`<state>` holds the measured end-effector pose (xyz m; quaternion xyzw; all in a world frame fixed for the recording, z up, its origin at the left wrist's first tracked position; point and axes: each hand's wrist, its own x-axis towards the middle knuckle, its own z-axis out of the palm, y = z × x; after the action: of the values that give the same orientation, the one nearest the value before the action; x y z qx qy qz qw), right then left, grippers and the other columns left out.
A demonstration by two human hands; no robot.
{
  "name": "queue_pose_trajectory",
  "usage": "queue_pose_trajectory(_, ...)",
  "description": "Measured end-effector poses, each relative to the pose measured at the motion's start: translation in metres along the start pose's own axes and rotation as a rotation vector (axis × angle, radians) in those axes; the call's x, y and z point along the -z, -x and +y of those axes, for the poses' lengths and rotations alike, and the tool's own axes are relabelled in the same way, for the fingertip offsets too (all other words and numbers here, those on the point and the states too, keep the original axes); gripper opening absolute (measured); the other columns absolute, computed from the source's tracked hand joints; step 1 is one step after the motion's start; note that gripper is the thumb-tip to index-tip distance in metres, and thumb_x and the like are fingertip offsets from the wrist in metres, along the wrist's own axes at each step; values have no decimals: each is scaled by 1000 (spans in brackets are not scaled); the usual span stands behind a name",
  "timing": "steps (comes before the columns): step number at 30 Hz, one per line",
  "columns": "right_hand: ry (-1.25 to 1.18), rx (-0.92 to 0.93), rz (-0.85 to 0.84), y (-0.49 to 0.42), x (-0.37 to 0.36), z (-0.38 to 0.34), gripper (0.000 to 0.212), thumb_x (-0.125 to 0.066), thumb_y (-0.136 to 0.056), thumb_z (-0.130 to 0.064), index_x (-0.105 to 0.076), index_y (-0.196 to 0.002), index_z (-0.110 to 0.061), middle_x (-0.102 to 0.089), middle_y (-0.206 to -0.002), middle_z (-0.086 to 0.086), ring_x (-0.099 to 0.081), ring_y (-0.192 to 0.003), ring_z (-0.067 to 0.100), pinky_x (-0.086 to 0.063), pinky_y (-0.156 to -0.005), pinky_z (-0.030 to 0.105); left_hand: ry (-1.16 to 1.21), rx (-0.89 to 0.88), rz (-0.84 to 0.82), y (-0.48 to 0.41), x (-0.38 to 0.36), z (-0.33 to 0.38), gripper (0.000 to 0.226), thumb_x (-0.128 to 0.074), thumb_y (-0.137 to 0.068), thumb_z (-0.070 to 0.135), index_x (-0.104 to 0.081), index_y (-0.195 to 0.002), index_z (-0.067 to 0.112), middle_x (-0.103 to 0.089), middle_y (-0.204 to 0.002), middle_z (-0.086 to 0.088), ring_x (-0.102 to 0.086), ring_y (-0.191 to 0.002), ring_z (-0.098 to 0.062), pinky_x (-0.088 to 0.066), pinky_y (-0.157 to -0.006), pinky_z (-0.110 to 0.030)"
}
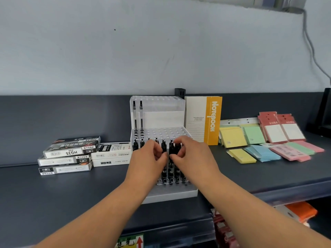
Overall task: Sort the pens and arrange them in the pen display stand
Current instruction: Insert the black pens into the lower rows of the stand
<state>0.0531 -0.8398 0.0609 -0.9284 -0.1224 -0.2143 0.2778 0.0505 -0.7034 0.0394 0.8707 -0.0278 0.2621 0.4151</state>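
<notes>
A clear stepped pen display stand (161, 132) sits on the dark shelf in front of me. Two pens (138, 117) stand at its back left. Several black pens (170, 169) fill the front row. My left hand (149, 156) and my right hand (189, 153) are both over the front row, fingers curled among the black pen caps. The right hand's fingers pinch a black pen; the left hand's fingers curl round a pen cap beside it. The hands hide part of the row.
Stacked pen boxes (71, 153) lie left of the stand. A yellow notebook (206, 120) stands upright to its right, then sticky-note packs (268, 140) spread over the shelf. A lower shelf with orange packets (300, 212) shows at bottom right.
</notes>
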Motion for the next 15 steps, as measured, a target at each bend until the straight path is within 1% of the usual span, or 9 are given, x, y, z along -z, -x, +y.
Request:
queue_pose_trajectory(2, 48, 26, -23, -1, 3, 0, 43, -63, -88, -36, -52, -130, -37, -66, -89, -10, -62, -94, 12, -54, -82, 35, 8, -24, -19, 1, 2, 0, 18, -64, -87, 23, -52, -100, 26, -62, -76, 8, -61, -69, -7, -52, -64, -25)
queue_pose_trajectory(5, 132, 50, -42, -4, 8, -1, 39, -58, -91, -42, -52, -130, -41, -67, -101, -8, -60, -99, 14, -53, -81, 33, -22, -76, -56, 1, 4, 1, 29, -62, -88, 19, -52, -112, 32, -62, -72, 8, -62, -66, -8, -54, -61, -28)
queue_pose_trajectory(10, 116, 20, -57, -6, 8, 0, 31, -58, -91, -43, -58, -122, -39, -66, -98, -9, -61, -96, 14, -53, -79, 33, -85, -97, -84, 0, 2, 1, 33, -63, -88, 21, -50, -117, 31, -61, -72, 10, -61, -66, -5, -54, -64, -27)
queue_pose_trajectory(13, 91, 1, -63, -4, 8, -1, 36, -60, -89, -44, -54, -124, -40, -66, -96, -10, -61, -96, 13, -53, -81, 34, -79, -83, -82, 1, 3, 0, 36, -64, -88, 22, -49, -119, 30, -61, -74, 10, -62, -68, -6, -55, -66, -29)
queue_pose_trajectory(15, 75, 28, -37, -2, 10, -4, 41, -59, -89, -45, -49, -128, -40, -65, -88, -11, -61, -93, 12, -53, -80, 35, -75, -70, -70, 4, 6, -2, 38, -65, -87, 24, -48, -121, 30, -63, -77, 10, -62, -69, -4, -55, -67, -28)
